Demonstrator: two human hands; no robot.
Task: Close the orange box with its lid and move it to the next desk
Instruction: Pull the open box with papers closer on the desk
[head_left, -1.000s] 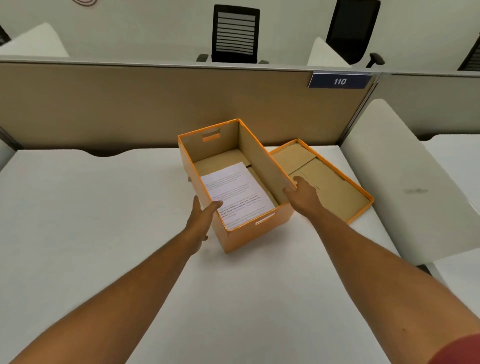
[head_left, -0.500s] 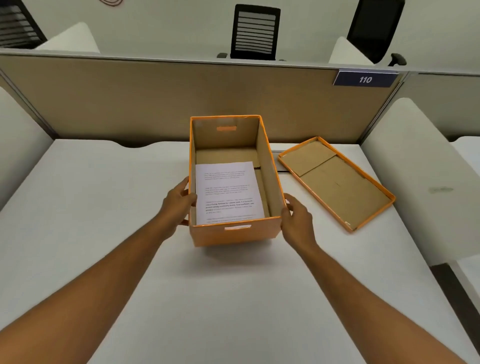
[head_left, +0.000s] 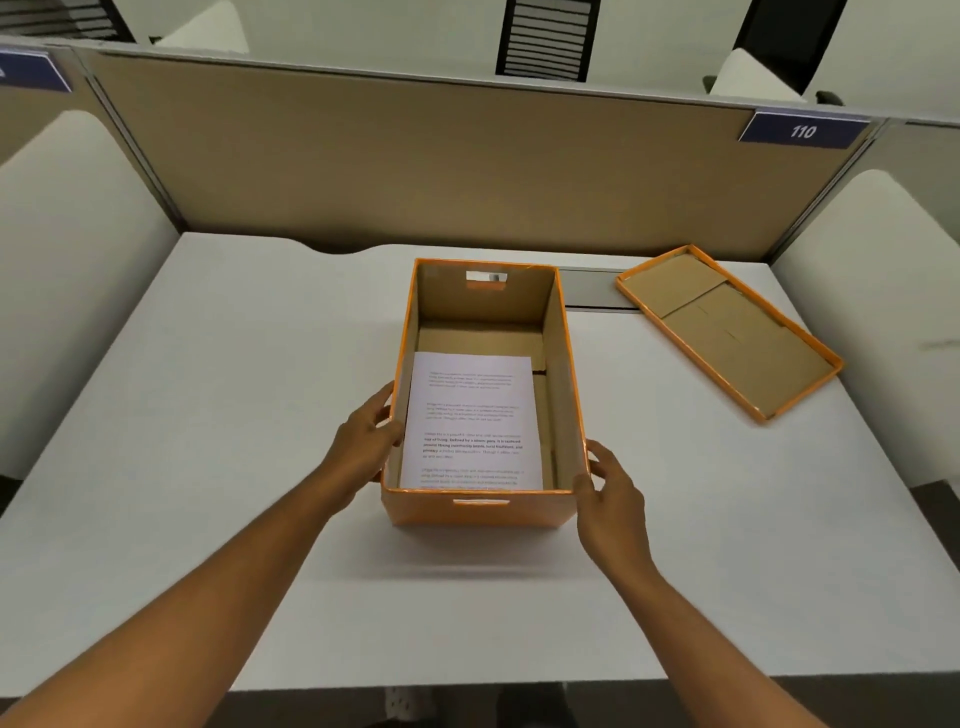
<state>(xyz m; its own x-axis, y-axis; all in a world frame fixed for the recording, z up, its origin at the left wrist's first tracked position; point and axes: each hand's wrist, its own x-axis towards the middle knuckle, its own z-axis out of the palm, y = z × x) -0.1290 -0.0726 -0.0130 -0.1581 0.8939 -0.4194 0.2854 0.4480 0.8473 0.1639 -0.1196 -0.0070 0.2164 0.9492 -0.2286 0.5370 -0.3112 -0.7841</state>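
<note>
1. One orange box (head_left: 483, 512) stands open at the centre of the frame on the white bench (head_left: 208, 415), its long sides running away from the camera, with one handle slot in the near wall and one in the far wall.
2. One printed sheet of paper (head_left: 472, 421) lies flat on the box floor, towards the near end — the far part of the brown cardboard floor is bare.
3. One lid (head_left: 727, 327) lies in the right of the frame, well apart from the box, inner side up and set at an angle on the bench.
4. Two hands are at the box: the left hand (head_left: 363, 441) is pressed against the left wall near the front corner, with the thumb over the rim.
5. The right hand (head_left: 610, 499) rests against the front right corner, fingers spread along the right wall — neither hand is closed into a fist.
6. One blue sign (head_left: 802, 131) reading 110 sits on the tan partition (head_left: 415, 156) at upper right; part of a second blue sign (head_left: 31, 73) shows at upper left.
7. Two dark chairs appear along the top edge beyond the partition.
</note>
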